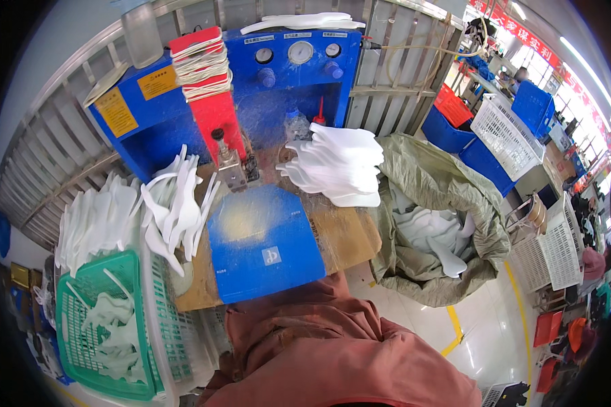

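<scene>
Neither of my hands shows; only reddish-brown cloth (360,353) over my lap and legs fills the lower middle. In front of it a blue board (265,261), dusted pale at its upper part, lies on a brown work surface (349,237). Behind the board stands a small metal machine head (229,166) below a red upright (214,119) wound with white cord. Right of it is a stack of flat white shaped pieces (339,163). Long white curved pieces (176,210) lean in a heap at the left.
A blue cabinet with gauges (299,88) stands at the back. More white pieces fill a green basket (142,319) at left and an olive sack (448,176) at right. White crates (502,136) stand farther right. Yellow lines (458,322) mark the floor.
</scene>
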The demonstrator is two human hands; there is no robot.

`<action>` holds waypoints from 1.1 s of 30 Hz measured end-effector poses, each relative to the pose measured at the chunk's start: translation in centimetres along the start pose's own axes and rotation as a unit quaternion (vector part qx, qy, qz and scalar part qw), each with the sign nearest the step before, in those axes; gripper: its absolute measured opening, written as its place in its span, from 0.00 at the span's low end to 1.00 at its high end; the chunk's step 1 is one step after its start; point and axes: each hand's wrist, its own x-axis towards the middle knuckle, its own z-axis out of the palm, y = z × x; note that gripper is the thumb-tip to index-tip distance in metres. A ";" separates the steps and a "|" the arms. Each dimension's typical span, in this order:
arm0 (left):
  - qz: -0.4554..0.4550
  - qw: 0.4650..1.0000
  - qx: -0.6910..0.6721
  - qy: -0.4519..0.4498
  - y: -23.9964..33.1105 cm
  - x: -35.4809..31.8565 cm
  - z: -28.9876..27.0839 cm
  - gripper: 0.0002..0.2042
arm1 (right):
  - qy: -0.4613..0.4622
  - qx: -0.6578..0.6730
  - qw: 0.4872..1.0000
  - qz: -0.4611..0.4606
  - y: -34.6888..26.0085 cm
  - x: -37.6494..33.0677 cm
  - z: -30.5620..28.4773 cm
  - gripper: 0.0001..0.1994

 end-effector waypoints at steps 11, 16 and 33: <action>-0.060 0.899 -0.321 0.293 8.0 0.4 -7.6 0.20 | 0.015 0.086 0.959 0.269 12.8 -5.7 -10.7 0.19; -0.024 0.892 -0.282 0.353 12.2 -0.4 -11.2 0.17 | 0.154 0.068 0.973 0.155 11.2 -1.9 -18.6 0.18; 0.179 0.876 -0.360 0.267 33.3 -1.0 -26.8 0.12 | 0.130 -0.354 0.889 -0.260 -14.3 30.0 -11.7 0.21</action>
